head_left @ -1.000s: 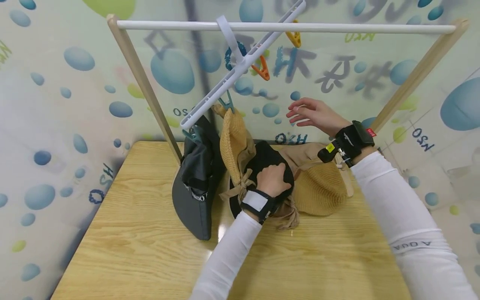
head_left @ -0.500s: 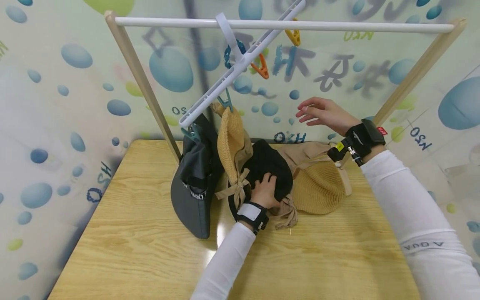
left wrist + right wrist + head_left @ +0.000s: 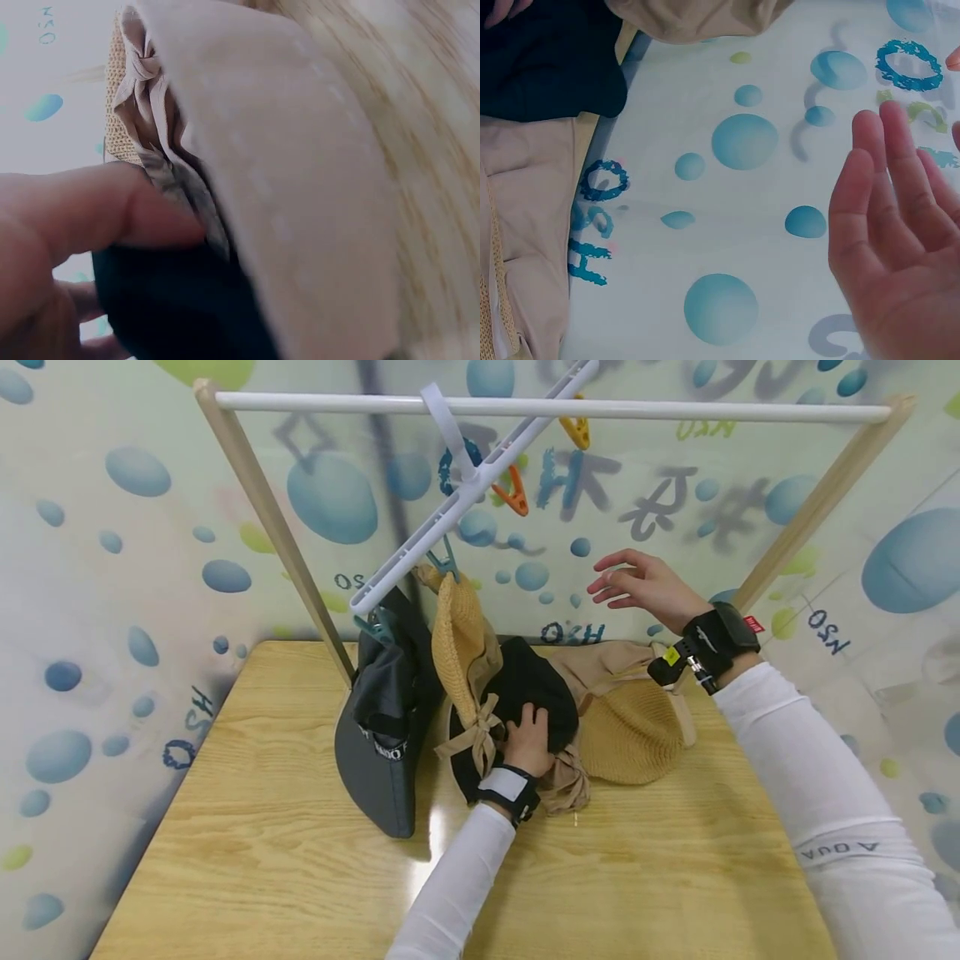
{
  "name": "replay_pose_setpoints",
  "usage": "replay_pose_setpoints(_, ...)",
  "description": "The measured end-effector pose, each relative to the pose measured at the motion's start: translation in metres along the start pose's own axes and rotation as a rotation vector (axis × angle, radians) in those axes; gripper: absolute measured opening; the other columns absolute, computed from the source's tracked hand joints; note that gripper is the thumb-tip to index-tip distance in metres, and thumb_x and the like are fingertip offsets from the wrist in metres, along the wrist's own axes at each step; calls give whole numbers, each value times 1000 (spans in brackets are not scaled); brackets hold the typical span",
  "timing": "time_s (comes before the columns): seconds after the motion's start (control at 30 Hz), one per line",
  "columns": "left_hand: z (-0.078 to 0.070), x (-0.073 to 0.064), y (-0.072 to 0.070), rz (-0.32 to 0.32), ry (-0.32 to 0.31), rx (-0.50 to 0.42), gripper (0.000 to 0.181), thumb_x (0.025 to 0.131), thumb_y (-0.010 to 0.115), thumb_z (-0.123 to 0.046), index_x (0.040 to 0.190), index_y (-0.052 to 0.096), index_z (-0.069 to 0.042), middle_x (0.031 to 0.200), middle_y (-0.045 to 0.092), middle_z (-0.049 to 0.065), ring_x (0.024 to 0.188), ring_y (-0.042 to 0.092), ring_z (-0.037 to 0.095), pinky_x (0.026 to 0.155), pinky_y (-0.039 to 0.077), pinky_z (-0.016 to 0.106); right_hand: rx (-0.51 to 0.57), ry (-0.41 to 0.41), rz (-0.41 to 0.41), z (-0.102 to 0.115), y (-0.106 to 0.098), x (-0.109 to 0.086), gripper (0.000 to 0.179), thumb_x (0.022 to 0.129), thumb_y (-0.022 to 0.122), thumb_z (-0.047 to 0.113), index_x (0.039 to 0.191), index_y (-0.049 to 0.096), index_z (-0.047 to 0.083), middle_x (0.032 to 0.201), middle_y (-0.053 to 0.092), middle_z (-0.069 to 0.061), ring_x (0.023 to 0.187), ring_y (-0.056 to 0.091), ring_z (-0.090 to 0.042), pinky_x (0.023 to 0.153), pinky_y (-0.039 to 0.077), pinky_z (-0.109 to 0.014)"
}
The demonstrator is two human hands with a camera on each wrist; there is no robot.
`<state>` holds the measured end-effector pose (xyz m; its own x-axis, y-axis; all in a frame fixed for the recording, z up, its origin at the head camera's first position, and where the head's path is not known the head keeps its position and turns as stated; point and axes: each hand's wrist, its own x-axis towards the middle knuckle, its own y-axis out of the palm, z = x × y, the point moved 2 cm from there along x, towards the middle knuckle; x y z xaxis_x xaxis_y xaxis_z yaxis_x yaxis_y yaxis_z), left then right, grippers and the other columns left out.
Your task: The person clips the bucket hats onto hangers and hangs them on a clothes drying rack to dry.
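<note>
Black cloth is forming one brimmed hat [image 3: 536, 681], resting on the table [image 3: 300, 868] and pinched between thumb and fingers of the left hand [image 3: 528, 750]; the right hand [image 3: 647, 585] is hovering above, fingers loosely extended. Two teal clips [image 3: 444, 564] are suspending one grey cap [image 3: 388, 689] and one straw hat [image 3: 459, 647] from one hanger [image 3: 474, 481], also bearing one orange clip [image 3: 520, 502] and one yellow clip [image 3: 576, 431]; a second straw hat [image 3: 637, 731] is lying at right.

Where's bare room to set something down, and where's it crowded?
Bare table lies left of the gray cap, and between the white sleeves, nearer than the lying straw hat. Crowded: back middle, where gray cap, clipped straw hat, black hat and left hand bunch.
</note>
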<state>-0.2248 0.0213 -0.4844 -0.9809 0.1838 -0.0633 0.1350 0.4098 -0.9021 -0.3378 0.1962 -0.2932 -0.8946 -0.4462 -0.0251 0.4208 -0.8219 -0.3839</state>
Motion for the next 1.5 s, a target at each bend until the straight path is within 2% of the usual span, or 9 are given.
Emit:
replay_pose_setpoints(0.13, 0, -2, -3, -5, -25, -18, 53, 89, 71, -17, 131, 44, -1, 130, 37, 23, 103, 50, 44, 76, 48, 52, 4, -6, -14, -1, 2, 1, 36, 103, 44, 16, 133, 41, -4, 108, 65, -6, 99, 62, -17, 89, 47, -30)
replay_pose_setpoints(0.3, -2, -6, -9, -39, 24, 71, 32, 95, 61, -18, 117, 54, 3, 110, 50, 24, 95, 55, 40, 80, 47, 44, 4, -18, -21, -2, 2, 3, 36, 103, 45, 16, 132, 41, -5, 105, 66, -6, 97, 63, -16, 87, 48, -29)
replay_pose_setpoints(0.4, -4, -6, -15, -50, 31, 67, 25, 98, 57, -18, 114, 58, 2, 106, 55, 23, 95, 57, 38, 83, 46, 44, -1, -23, -26, 0, 1, 5, 36, 102, 45, 16, 132, 42, -4, 105, 66, -5, 97, 64, -16, 87, 48, -28)
replay_pose_setpoints(0.6, -3, -7, -33, -183, 24, -17, 22, 95, 62, -17, 106, 64, 2, 94, 62, 19, 89, 61, 35, 79, 49, 43, -16, -34, -27, 8, 2, 10, 33, 101, 48, 16, 128, 46, -2, 104, 67, -4, 95, 63, -16, 85, 48, -27)
replay_pose_setpoints(0.77, -1, -10, -45, -249, 17, -101, 17, 93, 64, -12, 102, 65, 3, 86, 62, 19, 82, 62, 34, 73, 51, 44, -34, -49, -27, 16, 2, 17, 33, 101, 49, 18, 128, 47, -2, 106, 66, -4, 99, 61, -18, 86, 48, -27)
replay_pose_setpoints(0.9, -1, -12, -52, -272, 7, -106, 12, 92, 63, -10, 90, 64, 2, 77, 59, 17, 74, 61, 34, 65, 50, 42, -47, -58, -30, 25, 0, 21, 35, 101, 49, 20, 129, 47, -1, 109, 65, -4, 105, 58, -21, 87, 47, -27)
replay_pose_setpoints(1.17, -1, -20, -63, -282, -55, -126, 13, 92, 62, -9, 83, 61, 0, 73, 58, 16, 68, 61, 35, 52, 48, 40, -44, -105, -51, 56, 0, 34, 34, 101, 51, 18, 130, 51, 0, 119, 60, -10, 110, 55, -24, 90, 46, -28)
replay_pose_setpoints(1.3, 0, -23, -67, -303, -70, -141, 11, 92, 61, -8, 85, 63, 1, 75, 61, 17, 68, 62, 37, 53, 49, 41, -31, -132, -82, 74, 6, 46, 36, 102, 48, 16, 135, 50, 1, 128, 54, -13, 116, 51, -23, 96, 43, -30)
replay_pose_setpoints(1.5, 4, -25, -71, -306, -91, -172, 11, 93, 59, -7, 91, 64, 3, 77, 62, 19, 71, 63, 38, 56, 50, 44, -14, -134, -105, 96, 26, 70, 43, 104, 41, 14, 145, 40, 2, 143, 43, -13, 128, 42, -23, 102, 37, -28)
